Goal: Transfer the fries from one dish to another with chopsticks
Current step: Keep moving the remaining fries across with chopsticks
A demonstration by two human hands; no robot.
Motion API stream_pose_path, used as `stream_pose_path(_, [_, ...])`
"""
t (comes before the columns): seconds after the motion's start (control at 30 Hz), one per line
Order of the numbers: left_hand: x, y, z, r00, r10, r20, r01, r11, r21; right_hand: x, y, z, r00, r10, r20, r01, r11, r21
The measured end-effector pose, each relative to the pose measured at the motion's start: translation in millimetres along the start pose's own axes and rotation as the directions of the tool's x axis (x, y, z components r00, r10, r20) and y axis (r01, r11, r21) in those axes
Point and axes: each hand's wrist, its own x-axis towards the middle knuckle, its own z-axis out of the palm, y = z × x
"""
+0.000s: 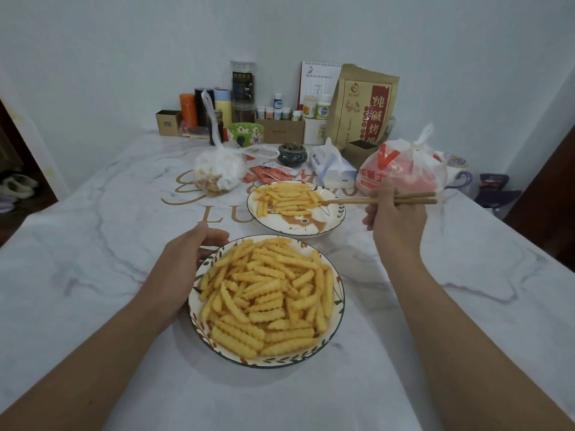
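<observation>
- Near plate, heaped with crinkle fries, sits closest to the camera on the marbled tablecloth.
- Left hand rests against that plate's left rim, fingers loosely curled along the edge, thumb on top; whether it actually grips the rim is hard to tell from this angle.
- Right hand is raised to the right of the far plate, fingers closed around a pair of wooden chopsticks.
- Chopsticks lie roughly level, tips pointing left and reaching the right edge of the smaller fries pile on the far plate; tips look close together, contact with a fry too small to confirm.
- Far plate is just behind the near one, rims nearly touching; its fries cover the back-left half, and a fox-like drawing shows on the bare front.
- Behind the far plate: red sauce packets, tissue pack, small dark incense burner.
- Left of those: clear bag of snacks. Right: red-and-white takeaway bag.
- Back row by the wall: brown paper bag with red label, desk calendar, cardboard tray of small bottles, green bowl, tall jars and canisters.
</observation>
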Motion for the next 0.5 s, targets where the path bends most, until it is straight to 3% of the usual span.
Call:
stream_pose_path(0.27, [2, -1, 0, 1.0, 0.011, 0.004, -0.011, 1.0, 0.001, -2, 11, 19, 0.986, -0.118, 0.118, 0.125, 0.991, -0.052])
stream_pose_path(0.5, [2, -1, 1, 1.0, 0.003, 0.001, -0.003, 1.0, -0.005, 6, -3, -1, 0.994, -0.046, -0.103, 0.045, 0.999, -0.01])
